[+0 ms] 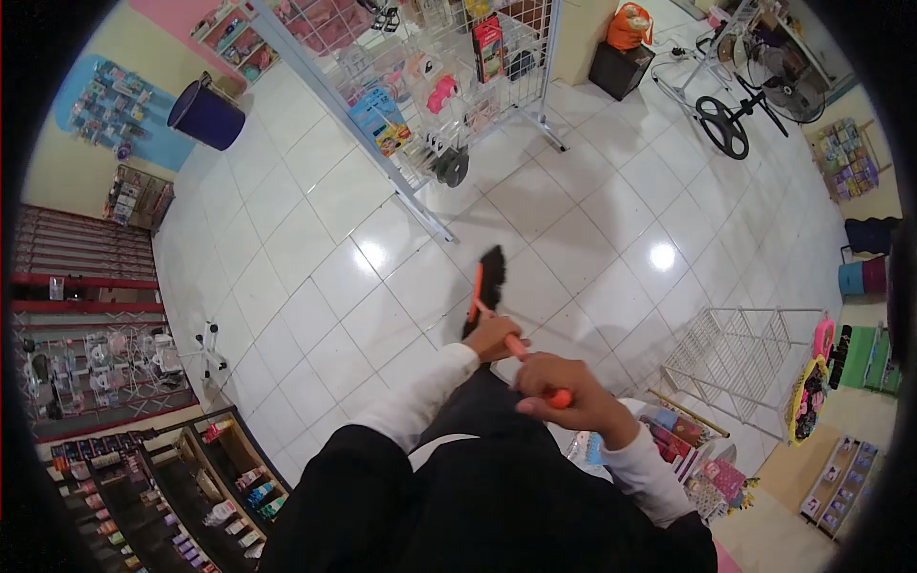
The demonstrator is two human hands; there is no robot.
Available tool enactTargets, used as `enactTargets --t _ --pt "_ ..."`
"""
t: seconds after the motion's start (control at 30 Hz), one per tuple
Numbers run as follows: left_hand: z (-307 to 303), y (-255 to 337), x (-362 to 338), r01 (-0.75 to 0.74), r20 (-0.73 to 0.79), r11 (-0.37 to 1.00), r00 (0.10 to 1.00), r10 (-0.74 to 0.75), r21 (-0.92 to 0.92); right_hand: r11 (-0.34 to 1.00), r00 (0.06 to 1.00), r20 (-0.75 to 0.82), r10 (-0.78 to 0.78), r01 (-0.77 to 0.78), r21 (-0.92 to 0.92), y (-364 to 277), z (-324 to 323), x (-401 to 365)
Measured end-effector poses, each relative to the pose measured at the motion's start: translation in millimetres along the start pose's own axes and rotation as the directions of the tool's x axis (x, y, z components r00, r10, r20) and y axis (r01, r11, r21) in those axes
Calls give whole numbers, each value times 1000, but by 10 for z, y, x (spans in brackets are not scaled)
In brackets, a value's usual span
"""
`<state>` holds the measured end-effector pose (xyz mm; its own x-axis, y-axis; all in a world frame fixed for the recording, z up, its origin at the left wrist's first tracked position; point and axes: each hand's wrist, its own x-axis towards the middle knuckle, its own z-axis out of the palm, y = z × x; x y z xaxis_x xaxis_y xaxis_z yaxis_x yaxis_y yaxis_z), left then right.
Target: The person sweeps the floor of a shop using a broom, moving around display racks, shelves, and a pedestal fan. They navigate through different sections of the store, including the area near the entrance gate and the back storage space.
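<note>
An orange broom [517,346] slants down from my body to the white tiled floor [411,286]. Its handle end pokes out of my right hand [568,393], whose fingers are wrapped round the upper part. Lower on the same handle, my left hand [493,338] is closed, nearer the head. The broom head [492,277] has an orange block and dark bristles and rests at the floor in front of me. White sleeves cover both forearms.
A wire display rack [420,205] with hanging goods stands ahead on metal feet. A purple bin [206,115] is at the far left, dark shelves [153,468] at near left. To the right stand a white wire basket stand [735,363] and, farther back, a fan [798,95].
</note>
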<state>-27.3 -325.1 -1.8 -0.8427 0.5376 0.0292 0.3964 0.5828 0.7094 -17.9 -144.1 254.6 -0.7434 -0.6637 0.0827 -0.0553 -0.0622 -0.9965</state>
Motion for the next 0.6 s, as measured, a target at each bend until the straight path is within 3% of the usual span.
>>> enactTargets --t 0.03,0.1,0.23,0.27,0.33,0.37,0.47,0.6 --pt "-135 -125 -108 -17 -87 999 996 14 -37 999 1000 16 -1 0 34 66 87 118" --pt "-383 -350 -284 55 -87 998 995 -54 10 997 999 36 -6 3 81 222 245 348" --pt "-877 -807 -533 292 27 948 954 -297 127 994 999 45 1 -6 113 688 515 772" --pt "-847 -1079 -648 235 -87 961 971 -224 147 993 999 44 9 -14 116 818 568 852" --pt "-954 -1388 -727 335 19 908 936 -350 253 985 993 -23 112 -108 136 1009 658 954" --pt "-1042 -1396 -694 378 70 852 900 -430 362 977 985 -54 163 -153 149 1061 678 972" --pt "-1135 -1283 -540 414 50 820 881 -470 396 957 947 -227 227 -174 231 1081 557 887" --pt "-1234 -484 43 209 55 887 966 -253 412 942 896 -385 221 -93 324 519 -55 534"
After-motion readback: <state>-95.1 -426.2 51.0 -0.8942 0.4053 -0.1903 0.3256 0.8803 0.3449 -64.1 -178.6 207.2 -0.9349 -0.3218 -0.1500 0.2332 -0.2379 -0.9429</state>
